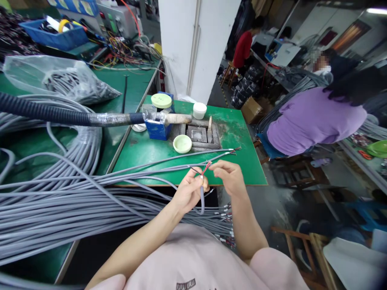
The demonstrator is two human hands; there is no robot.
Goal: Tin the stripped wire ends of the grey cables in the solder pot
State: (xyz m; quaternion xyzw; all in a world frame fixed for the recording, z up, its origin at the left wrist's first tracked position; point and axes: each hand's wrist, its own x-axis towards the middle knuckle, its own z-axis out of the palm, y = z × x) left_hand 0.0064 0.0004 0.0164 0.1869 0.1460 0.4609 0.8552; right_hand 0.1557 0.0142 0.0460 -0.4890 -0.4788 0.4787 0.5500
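Observation:
My left hand (190, 188) is closed around the end of a grey cable (202, 199), just below a white band where the sheath stops. Thin red wires (207, 166) fan upward from that end, and a black wire (195, 169) points off to the left. On the other side, my right hand (228, 175) has its fingers curled, with the thumb and index fingertips at the wires' tips. The exact contact there is too small to make out. Behind the hands, more grey cables with stripped ends (231, 151) lie across the green table (242, 133).
A pale green bowl (182, 144), a white jar (199, 110) and a recessed metal pot (198, 135) are beyond my hands. A ribbed hose (115, 119) crosses to a blue box (157, 129). Coiled cables (84, 157) fill the left. A person in purple (317, 117) sits at right.

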